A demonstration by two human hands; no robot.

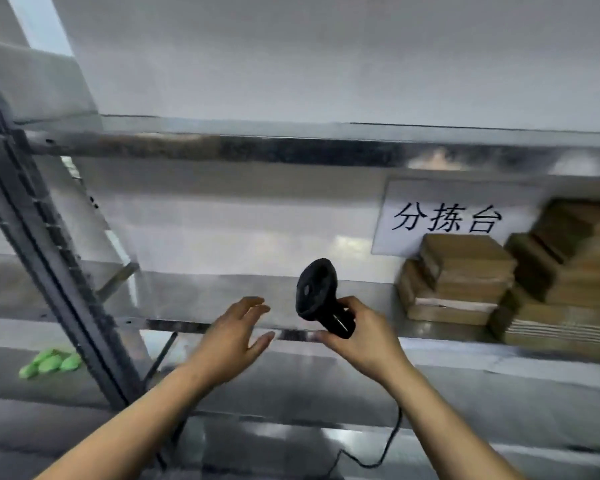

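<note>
From my screen I see a steel shelf [205, 292] carrying stacks of flattened cardboard [465, 271] at its right end, and green pieces [49, 363] on the steel surface [84, 389] below.

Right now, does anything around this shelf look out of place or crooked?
The cardboard stacks on the shelf are untidy: bundles sit skewed over one another, edges not lined up. The scanner in the right hand looks fine; the left hand is open beside it.

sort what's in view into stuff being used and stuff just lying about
In use: black scanner, gripped by the right hand; its cable; left hand, open beside it.
Lying about: cardboard stacks; paper sign; green pieces; metal shelf.
</note>
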